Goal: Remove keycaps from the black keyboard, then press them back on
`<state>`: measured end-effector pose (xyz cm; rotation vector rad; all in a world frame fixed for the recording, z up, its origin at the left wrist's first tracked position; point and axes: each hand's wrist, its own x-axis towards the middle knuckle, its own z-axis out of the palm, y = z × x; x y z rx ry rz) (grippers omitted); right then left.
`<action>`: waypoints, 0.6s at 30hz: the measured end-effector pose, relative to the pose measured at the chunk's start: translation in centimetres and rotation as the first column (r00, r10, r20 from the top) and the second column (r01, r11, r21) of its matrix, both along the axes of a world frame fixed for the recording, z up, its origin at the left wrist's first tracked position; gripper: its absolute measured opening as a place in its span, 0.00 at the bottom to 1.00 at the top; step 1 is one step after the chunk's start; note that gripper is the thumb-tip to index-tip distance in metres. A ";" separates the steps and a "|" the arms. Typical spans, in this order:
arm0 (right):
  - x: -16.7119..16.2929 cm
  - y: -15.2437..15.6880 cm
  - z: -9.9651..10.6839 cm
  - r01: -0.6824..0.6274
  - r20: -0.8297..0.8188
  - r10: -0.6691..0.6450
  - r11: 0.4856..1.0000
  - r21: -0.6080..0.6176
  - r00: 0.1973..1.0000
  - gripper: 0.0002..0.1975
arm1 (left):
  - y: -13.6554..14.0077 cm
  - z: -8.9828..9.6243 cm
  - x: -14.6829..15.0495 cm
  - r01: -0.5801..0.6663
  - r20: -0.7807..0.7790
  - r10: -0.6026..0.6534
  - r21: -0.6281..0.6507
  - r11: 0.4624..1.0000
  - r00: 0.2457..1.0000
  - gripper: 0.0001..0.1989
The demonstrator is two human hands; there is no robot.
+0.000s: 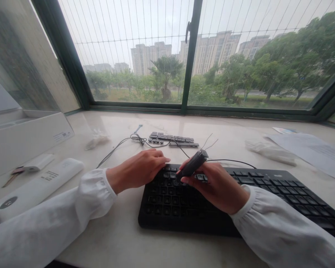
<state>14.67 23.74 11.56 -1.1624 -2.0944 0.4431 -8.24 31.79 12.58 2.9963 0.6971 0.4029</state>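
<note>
The right hand (pixel 216 190) is closed around a dark keycap puller (pixel 192 165), its tip down on the keyboard (pixel 201 203) upper rows. The left hand (pixel 138 169) lies flat on the keys, holding nothing. Removed keycaps (pixel 173 139) lie behind. The puller should stay straight over one key.
</note>
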 end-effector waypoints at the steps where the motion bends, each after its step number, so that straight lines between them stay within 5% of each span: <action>1: 0.0 0.0 -0.1 0.001 0.006 -0.001 1.000 -0.006 1.000 0.08 | 0.0 0.0 0.0 -0.005 -0.005 0.005 -0.007 1.000 1.000 0.14; 18: -0.4 0.1 -0.3 -0.017 0.004 0.018 0.999 -0.041 1.000 0.08 | 0.1 0.1 -0.2 -0.025 -0.044 0.027 0.036 0.999 0.999 0.15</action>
